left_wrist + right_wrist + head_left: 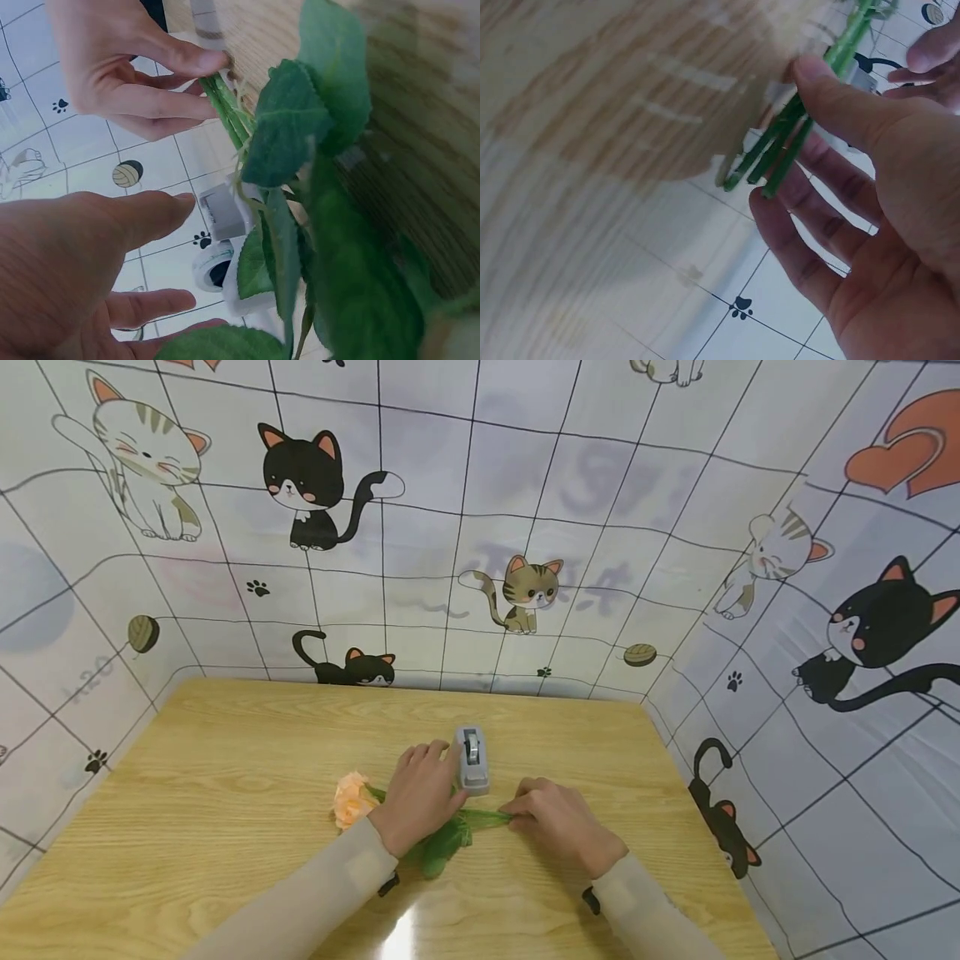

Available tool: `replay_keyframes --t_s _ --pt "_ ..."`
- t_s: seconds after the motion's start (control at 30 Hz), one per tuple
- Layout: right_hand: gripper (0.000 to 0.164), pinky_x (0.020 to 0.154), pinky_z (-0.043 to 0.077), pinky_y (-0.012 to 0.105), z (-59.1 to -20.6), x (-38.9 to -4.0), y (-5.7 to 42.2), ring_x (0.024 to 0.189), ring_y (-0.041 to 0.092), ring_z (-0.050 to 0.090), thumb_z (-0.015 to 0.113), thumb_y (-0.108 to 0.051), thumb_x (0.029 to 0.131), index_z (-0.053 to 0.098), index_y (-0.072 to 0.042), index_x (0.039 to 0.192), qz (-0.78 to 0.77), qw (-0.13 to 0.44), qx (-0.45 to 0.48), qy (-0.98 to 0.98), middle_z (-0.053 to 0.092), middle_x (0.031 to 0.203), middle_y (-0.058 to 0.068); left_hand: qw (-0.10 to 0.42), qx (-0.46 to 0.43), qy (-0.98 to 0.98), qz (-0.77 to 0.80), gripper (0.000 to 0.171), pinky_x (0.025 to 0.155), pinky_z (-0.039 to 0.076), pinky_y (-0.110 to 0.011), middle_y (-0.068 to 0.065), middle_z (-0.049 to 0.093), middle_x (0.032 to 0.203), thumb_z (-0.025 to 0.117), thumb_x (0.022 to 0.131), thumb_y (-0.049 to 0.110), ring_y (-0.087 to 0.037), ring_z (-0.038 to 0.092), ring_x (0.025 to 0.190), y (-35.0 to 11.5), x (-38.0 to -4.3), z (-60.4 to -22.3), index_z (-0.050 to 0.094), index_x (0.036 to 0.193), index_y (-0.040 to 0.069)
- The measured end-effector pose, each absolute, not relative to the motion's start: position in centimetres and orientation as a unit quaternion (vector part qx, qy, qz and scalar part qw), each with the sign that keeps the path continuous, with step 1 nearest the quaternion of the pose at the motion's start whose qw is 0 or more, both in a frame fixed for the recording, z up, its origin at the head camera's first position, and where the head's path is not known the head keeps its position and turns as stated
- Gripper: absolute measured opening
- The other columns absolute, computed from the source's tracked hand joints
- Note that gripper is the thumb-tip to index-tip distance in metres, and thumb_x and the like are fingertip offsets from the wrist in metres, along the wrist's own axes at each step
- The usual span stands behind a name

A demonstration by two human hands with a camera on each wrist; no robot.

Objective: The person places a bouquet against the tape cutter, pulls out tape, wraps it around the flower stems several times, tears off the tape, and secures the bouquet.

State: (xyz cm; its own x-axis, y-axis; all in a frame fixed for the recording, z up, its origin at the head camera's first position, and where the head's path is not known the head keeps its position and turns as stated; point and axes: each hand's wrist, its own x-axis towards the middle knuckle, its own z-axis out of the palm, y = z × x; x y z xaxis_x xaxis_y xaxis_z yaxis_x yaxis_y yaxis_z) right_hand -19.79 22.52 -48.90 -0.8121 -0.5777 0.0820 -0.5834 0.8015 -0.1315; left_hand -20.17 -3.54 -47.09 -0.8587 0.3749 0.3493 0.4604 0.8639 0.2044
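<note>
A peach-coloured flower lies on the table, its green leaves and several stems pointing right. My right hand pinches the stems near their cut ends between thumb and fingers; the ends stick out past the thumb in the right wrist view. Over the leafy part is my left hand, its fingers spread and reaching toward a grey tape dispenser. In the left wrist view a gap shows between that hand's thumb and fingers. Leaves partly hide the dispenser there.
The wooden table carries these things. A white cloth with cat drawings and grid lines hangs behind it and along both sides. Light glares off the table's front.
</note>
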Motion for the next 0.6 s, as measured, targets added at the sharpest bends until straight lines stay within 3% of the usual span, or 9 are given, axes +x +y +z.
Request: replay_keyframes --t_s 0.2,0.43,0.6 --pt "0.031 0.064 0.054 0.023 -48.0 -19.8 21.8 0.083 0.004 0.067 0.078 -0.041 0.097 0.081 -0.023 0.123 0.13 0.005 0.267 -0.955 0.073 0.104 -0.006 0.109 -0.202 -0.962 -0.145 0.073 0.105 0.054 -0.062 -0.021 0.069 0.135 0.088 0.09 0.04 -0.042 0.069 0.117 -2.7 -21.3 -47.5 0.06 0.148 0.006" --pt "0.025 0.07 0.057 0.027 -47.3 -20.9 18.7 0.084 0.007 0.067 0.071 -0.031 0.105 0.08 -0.015 0.122 0.269 0.014 0.169 -0.948 0.074 0.1 -0.005 0.074 -0.179 -0.969 -0.153 0.071 0.105 0.054 -0.06 -0.019 0.069 0.135 0.088 0.091 0.038 -0.039 0.069 0.116 -2.2 -22.3 -47.7 0.061 0.147 0.006" --pt "0.019 0.07 0.058 0.028 -47.7 -22.1 17.2 0.085 0.008 0.068 0.07 -0.029 0.106 0.081 -0.016 0.115 0.33 0.015 0.129 -0.935 0.078 0.1 -0.003 0.077 -0.182 -0.969 -0.15 0.067 0.101 0.056 -0.059 -0.017 0.07 0.132 0.089 0.09 0.036 -0.037 0.07 0.112 -1.8 -22.8 -47.8 0.062 0.144 0.008"
